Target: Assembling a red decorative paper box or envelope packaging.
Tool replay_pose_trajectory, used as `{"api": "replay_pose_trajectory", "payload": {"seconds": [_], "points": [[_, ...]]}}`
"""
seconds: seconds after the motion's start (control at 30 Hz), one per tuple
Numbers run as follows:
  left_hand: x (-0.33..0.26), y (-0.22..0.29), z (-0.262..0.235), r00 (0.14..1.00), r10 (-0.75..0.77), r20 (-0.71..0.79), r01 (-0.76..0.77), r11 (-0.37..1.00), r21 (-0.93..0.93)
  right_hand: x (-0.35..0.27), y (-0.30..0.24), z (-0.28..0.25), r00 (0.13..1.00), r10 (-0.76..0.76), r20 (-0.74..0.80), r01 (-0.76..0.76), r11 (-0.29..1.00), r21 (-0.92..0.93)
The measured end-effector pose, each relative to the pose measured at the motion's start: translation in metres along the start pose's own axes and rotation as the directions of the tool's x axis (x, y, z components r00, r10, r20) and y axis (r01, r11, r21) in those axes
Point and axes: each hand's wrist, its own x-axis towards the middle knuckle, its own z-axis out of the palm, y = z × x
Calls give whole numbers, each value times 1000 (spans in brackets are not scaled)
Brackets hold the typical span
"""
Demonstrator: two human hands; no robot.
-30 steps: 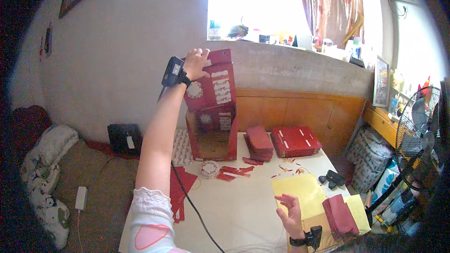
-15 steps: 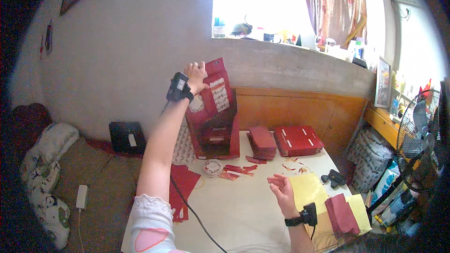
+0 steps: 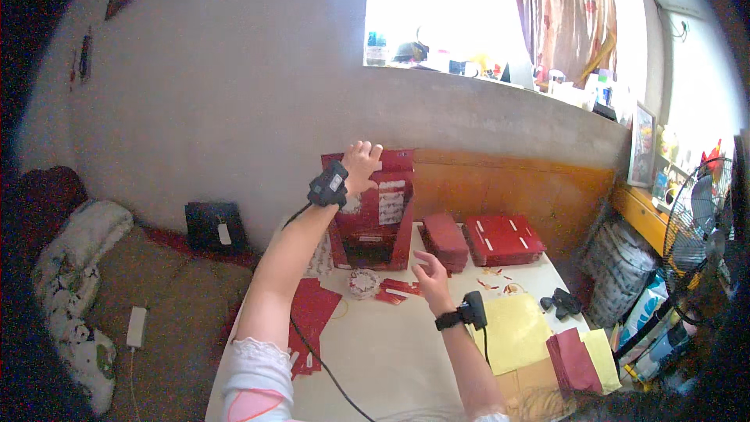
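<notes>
At the far side of the table, my left hand (image 3: 362,168) grips the upper part of a red panel (image 3: 369,209) with rows of white patches on its face. The panel stands nearly upright in an open-fronted red box (image 3: 402,252), whose inside looks dark. My right hand (image 3: 432,278) hovers over the table in front of the box, its fingers apart and nothing in it. Close by lie red paper strips (image 3: 400,291) and a round white roll (image 3: 362,284). Both wrists wear black strapped devices.
Right of the box stand a stack of dull red pieces (image 3: 445,241) and a bright red stack (image 3: 504,239). Red sheets (image 3: 314,314) lie at left, yellow sheets (image 3: 512,334) and maroon sheets (image 3: 575,359) at right. A black cable crosses the table; a fan (image 3: 691,227) stands at right.
My left hand has come down with the red panel, which now sits lower and straighter in the box. My right hand has moved left and forward, nearer the box.
</notes>
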Motion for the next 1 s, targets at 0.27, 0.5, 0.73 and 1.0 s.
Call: {"api": "replay_pose_trajectory", "payload": {"seconds": [0.27,0.5,0.73,1.0], "points": [[-7,3,8,999,31,-35,-32,999,-23,35,38,29,987,-113,118,131,978,-163],[-17,22,33,967,70,-247,-56,996,64,38,35,65,943,-124,308,224,921,-318],[-29,35,73,928,67,-366,-34,995,95,56,75,72,934,-184,306,339,722,-603],[-47,36,114,959,12,-284,34,987,154,59,79,83,920,-343,187,384,704,-598]]}}
